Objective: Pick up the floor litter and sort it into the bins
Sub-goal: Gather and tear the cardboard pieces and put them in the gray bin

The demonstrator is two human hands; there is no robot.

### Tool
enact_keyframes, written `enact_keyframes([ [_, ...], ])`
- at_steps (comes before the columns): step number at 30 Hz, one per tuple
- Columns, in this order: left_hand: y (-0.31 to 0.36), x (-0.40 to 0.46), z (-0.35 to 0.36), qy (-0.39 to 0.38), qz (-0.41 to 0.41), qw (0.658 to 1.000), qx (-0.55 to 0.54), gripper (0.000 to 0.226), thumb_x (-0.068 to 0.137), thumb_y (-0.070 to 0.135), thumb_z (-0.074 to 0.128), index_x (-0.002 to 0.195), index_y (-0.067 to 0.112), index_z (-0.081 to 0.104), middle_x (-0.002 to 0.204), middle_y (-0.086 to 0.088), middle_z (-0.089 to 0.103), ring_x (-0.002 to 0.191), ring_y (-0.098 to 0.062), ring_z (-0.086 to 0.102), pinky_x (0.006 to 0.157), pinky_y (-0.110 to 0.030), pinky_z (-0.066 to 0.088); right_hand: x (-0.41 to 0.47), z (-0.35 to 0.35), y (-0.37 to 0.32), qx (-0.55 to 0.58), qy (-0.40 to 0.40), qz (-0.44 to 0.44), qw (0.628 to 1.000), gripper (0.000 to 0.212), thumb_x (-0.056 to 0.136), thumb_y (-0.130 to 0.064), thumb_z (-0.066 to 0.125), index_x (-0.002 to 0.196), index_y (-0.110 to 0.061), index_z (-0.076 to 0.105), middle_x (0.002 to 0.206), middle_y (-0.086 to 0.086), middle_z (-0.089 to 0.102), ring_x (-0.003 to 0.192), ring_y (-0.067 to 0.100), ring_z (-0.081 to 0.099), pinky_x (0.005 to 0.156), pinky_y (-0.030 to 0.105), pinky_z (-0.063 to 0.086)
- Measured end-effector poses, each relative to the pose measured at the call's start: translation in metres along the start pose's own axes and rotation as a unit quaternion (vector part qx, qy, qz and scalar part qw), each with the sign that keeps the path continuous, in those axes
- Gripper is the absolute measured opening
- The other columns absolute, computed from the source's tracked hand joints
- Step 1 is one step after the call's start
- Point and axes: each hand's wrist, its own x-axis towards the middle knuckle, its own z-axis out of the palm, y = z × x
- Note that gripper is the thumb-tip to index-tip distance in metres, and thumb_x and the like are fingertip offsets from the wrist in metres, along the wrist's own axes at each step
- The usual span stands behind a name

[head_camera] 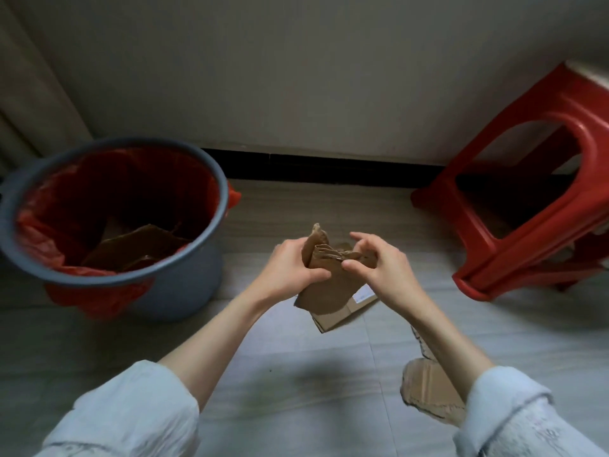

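Observation:
Both hands hold a bundle of torn brown cardboard pieces above the floor in the middle of the view. My left hand grips the bundle's left side. My right hand pinches its upper right edge. Under the bundle a flat cardboard piece with a white label lies on the floor. Another torn cardboard piece lies on the floor at the lower right, partly hidden by my right forearm. A grey bin lined with a red bag stands at the left and holds cardboard.
A red plastic stool stands at the right, close to the wall. A dark skirting board runs along the wall behind. The floor is pale tile.

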Motion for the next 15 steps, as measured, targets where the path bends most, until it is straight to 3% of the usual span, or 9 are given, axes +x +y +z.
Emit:
enact_keyframes([
  [2, 0.001, 0.003, -0.012, 0.007, 0.000, 1.000, 0.021, 0.017, 0.070, 0.013, 0.075, 0.083, 0.021, 0.066, 0.085, 0.001, 0.071, 0.085, -0.015, 0.066, 0.076, -0.036, 0.056, 0.004, -0.001, -0.004, -0.093, 0.004, 0.003, 0.996, 0.034, 0.076, -0.044, 0.070, 0.090, -0.035, 0.041, 0.118, -0.011, 0.061, 0.112, 0.013, 0.053, 0.096, 0.031, 0.026],
  [5, 0.004, 0.008, -0.035, 0.012, -0.004, 1.000, 0.012, 0.021, 0.070, 0.010, 0.077, 0.082, 0.022, 0.066, 0.087, -0.001, 0.072, 0.085, -0.014, 0.067, 0.078, -0.034, 0.056, 0.012, -0.003, -0.016, -0.108, 0.016, -0.001, 0.994, 0.041, 0.076, -0.048, 0.068, 0.108, -0.028, 0.052, 0.113, -0.009, 0.061, 0.111, 0.013, 0.051, 0.092, 0.032, 0.024],
  [10, 0.037, 0.007, -0.080, 0.034, 0.028, 0.996, -0.071, 0.029, 0.074, -0.006, 0.070, 0.093, 0.013, 0.060, 0.089, -0.001, 0.069, 0.083, -0.009, 0.064, 0.076, -0.020, 0.052, 0.035, -0.019, -0.070, -0.069, 0.039, -0.074, 0.994, 0.033, 0.076, -0.041, 0.072, 0.101, -0.019, 0.066, 0.101, -0.004, 0.064, 0.101, 0.016, 0.054, 0.095, 0.039, 0.038],
  [12, 0.055, 0.010, -0.103, 0.047, 0.051, 0.994, -0.082, 0.028, 0.079, -0.007, 0.063, 0.097, 0.015, 0.058, 0.092, 0.000, 0.067, 0.082, -0.006, 0.062, 0.078, -0.021, 0.051, 0.048, -0.033, -0.091, -0.010, 0.043, -0.071, 0.996, 0.030, 0.072, -0.037, 0.076, 0.095, -0.017, 0.070, 0.090, -0.002, 0.066, 0.091, 0.016, 0.058, 0.090, 0.038, 0.044],
  [15, 0.057, 0.010, -0.155, 0.099, 0.043, 0.992, -0.071, 0.026, 0.089, -0.001, 0.053, 0.109, 0.014, 0.054, 0.107, -0.005, 0.064, 0.097, -0.012, 0.061, 0.090, -0.030, 0.048, 0.061, -0.032, -0.121, 0.088, 0.048, -0.058, 0.993, 0.020, 0.071, -0.032, 0.079, 0.084, -0.018, 0.072, 0.074, -0.003, 0.066, 0.080, 0.016, 0.061, 0.077, 0.032, 0.050],
])
